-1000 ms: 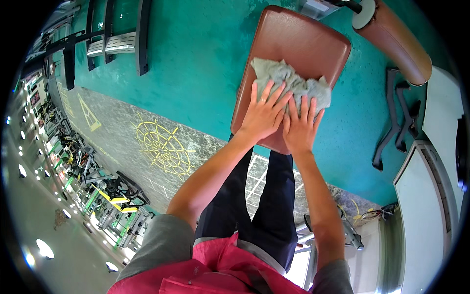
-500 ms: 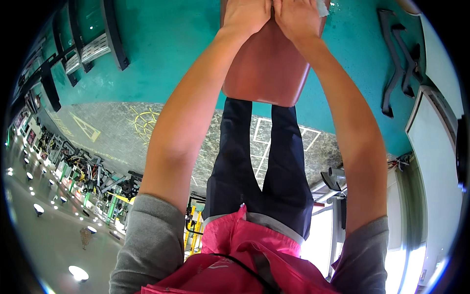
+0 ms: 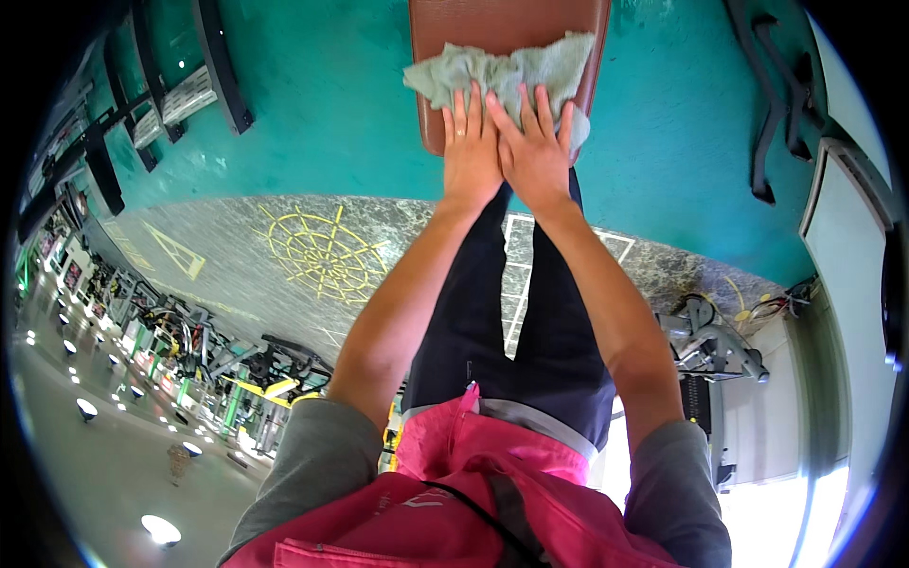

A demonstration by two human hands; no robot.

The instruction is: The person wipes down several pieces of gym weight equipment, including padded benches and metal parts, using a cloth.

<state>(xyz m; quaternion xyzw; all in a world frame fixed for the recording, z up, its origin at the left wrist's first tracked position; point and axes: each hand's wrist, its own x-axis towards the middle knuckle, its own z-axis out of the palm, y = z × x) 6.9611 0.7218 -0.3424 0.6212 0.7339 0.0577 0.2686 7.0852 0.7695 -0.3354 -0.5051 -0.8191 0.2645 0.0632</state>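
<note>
Left hand, right hand on grey cloth; fingers slightly spread; brown pad beneath; pink garment, white print

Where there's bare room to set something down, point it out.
Free: the green floor between the brown pad and the dark frame at left; more between pad and black bent bars at right; the pad's strip beyond the cloth. Crowded: the pad's near end, with cloth, left hand and right hand.
</note>
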